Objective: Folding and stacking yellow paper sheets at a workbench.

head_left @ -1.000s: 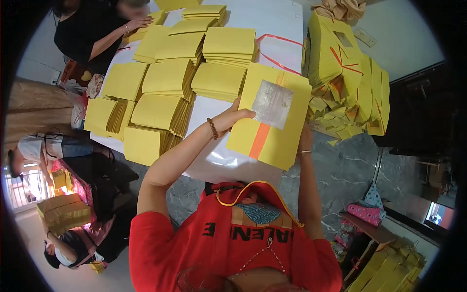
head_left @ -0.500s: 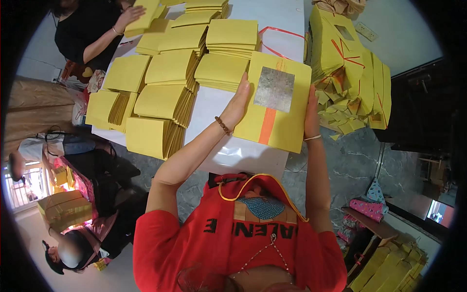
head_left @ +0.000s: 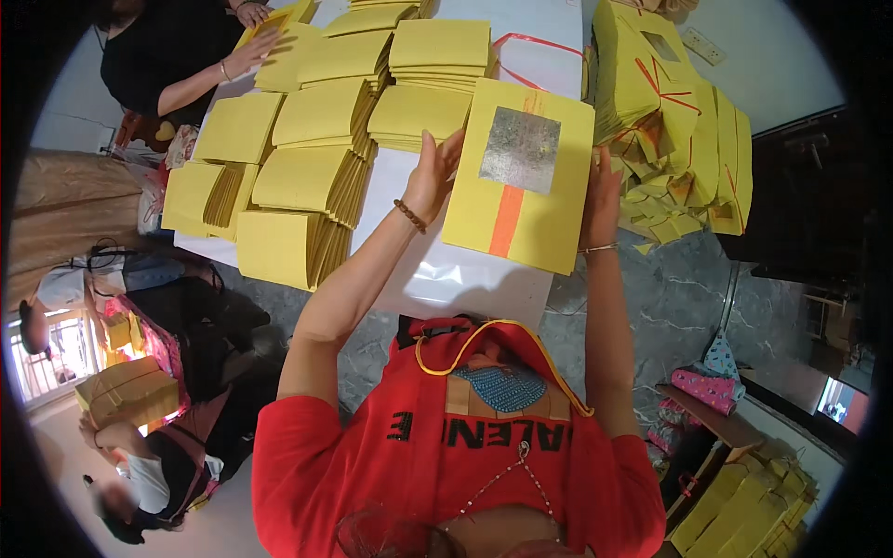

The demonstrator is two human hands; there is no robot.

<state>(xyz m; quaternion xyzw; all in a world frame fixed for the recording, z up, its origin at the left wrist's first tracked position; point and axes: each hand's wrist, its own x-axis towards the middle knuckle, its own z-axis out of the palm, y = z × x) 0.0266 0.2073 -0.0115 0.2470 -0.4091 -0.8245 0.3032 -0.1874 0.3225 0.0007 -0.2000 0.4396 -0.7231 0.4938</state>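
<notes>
Your left hand (head_left: 430, 177) and right hand (head_left: 598, 200) grasp opposite edges of the yellow paper stack (head_left: 521, 177) — it sits between them, above the white table (head_left: 465, 270).

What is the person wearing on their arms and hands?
Both forearms are bare, with no gloves. The left hand has a dark beaded bracelet at the wrist. The right hand has a thin, pale bangle at its wrist. Short red sleeves cover only the upper arms.
</notes>
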